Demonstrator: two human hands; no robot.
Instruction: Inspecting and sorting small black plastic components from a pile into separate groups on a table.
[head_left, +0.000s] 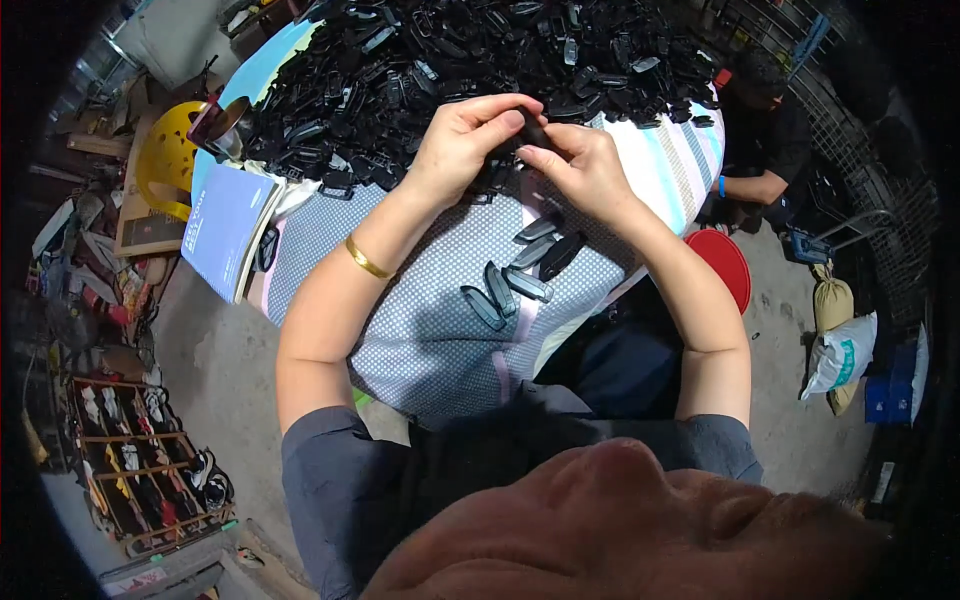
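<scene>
Above the near edge of a big pile of small black plastic pieces [440,60], both my hands are raised close together. A small black plastic piece [533,130] is pinched between them, its shape mostly hidden by the fingers. My left hand [460,145], with a gold bangle on the wrist, grips it with thumb and forefinger. My right hand [592,170] pinches its right side. Below, on the patterned cloth [420,300], lie several loose long, oval pieces, among them a dark, glossy frame [483,308] and a solid black piece [562,256].
A blue-covered book [222,225] and a metal cup [234,125] sit at the table's left edge. Beyond are a yellow plastic seat [165,160] and a rack [145,460]. Right are a red round stool [722,265], a white sack [845,352] and another person's arm [755,188].
</scene>
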